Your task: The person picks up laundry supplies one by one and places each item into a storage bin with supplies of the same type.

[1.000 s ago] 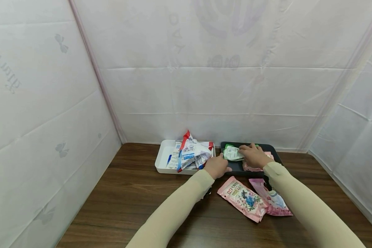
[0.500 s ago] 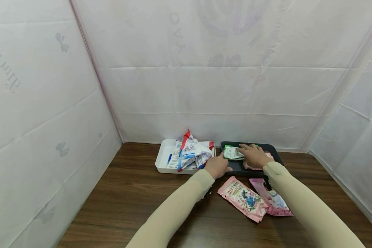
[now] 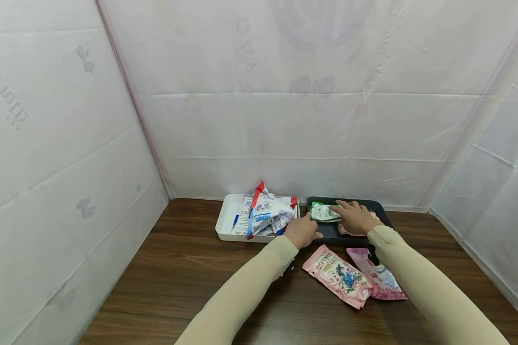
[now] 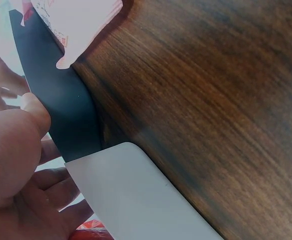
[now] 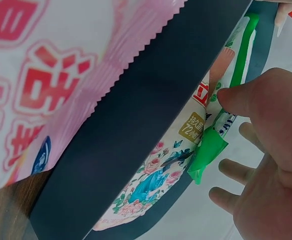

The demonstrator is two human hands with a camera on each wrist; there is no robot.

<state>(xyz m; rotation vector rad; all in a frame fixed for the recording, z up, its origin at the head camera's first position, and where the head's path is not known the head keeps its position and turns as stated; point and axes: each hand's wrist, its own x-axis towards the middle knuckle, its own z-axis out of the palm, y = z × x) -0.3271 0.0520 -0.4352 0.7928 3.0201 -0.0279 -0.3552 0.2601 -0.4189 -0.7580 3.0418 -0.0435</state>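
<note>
In the head view, a green-and-white packet (image 3: 324, 213) lies in the black tray (image 3: 328, 233). My right hand (image 3: 357, 219) reaches over its right end with loosely spread fingers. The right wrist view has the thumb touching that packet (image 5: 241, 55), beside a floral packet (image 5: 158, 180) in the same tray. At the seam of the two trays is my left hand (image 3: 301, 231), its index finger extended towards the green packet's left end. In the left wrist view its thumb rests on the black tray's rim (image 4: 60, 95), while other fingers are partly hidden behind the white tray's wall (image 4: 125, 185).
The white tray (image 3: 227, 223) holds several white, red and blue packets (image 3: 265, 213). In front of the black tray, a pink floral packet (image 3: 338, 278) and a pink-purple packet (image 3: 384, 280) overlap on the wooden table (image 3: 168, 287). White sheeting (image 3: 263, 124) stands behind the trays.
The green-and-white packet has settled flatter in the black tray. My right fingers have shifted slightly over its right end; my left hand has stayed put.
</note>
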